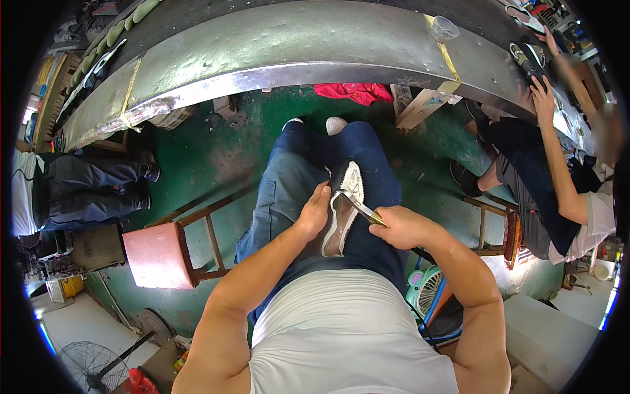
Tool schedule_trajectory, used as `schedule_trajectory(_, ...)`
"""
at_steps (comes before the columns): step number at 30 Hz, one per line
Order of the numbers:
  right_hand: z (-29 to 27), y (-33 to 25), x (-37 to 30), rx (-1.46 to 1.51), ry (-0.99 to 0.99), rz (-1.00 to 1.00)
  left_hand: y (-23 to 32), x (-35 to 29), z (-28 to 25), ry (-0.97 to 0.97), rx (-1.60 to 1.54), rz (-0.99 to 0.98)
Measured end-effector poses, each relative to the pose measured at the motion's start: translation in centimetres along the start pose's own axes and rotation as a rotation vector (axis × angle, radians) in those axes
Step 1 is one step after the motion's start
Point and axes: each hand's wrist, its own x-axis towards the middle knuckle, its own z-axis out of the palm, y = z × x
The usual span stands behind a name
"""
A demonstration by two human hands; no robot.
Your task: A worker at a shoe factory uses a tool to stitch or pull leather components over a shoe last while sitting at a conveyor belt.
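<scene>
A shoe upper [340, 226] lies over my thighs with its underside up and its toe pointing away from me. A white, uneven margin runs round its brownish underside, and the toe end is mostly white with a dark outer side. My left hand [315, 211] grips the shoe's left side, thumb near its edge. In my right hand [396, 227] is a pliers-like metal tool [360, 206] with a brownish handle. Its bright curved head reaches across the shoe and meets the margin close to my left thumb. The exact shape of its jaws is too small to tell.
A long metal-edged workbench [295, 46] spans the far side, with a clear plastic cup [445, 28] on it. A pink-topped stool [157, 255] stands left; a green fan [426, 289] is behind my right side. Co-workers sit at left and right, one handling shoes [523, 60].
</scene>
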Motion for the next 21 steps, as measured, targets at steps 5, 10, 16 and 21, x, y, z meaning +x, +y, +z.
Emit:
schedule_trajectory(5,5.9,1.6,2.9,0.069,0.293,-0.113,3.4,-1.0,-0.5,-0.051,-0.417,-0.134)
schedule_trajectory(10,7.2,2.1,2.7,0.213,0.365,-0.118,4.8,-0.4,-0.5,-0.148,-0.425,-0.157)
schedule_trajectory(16,6.6,2.3,3.0,0.877,0.053,0.035,4.7,0.2,0.4,-0.098,-0.482,-0.173)
schedule_trajectory(21,7.4,4.5,3.2,1.253,-0.044,0.013,5.9,0.2,1.2,-0.009,-0.341,-0.241)
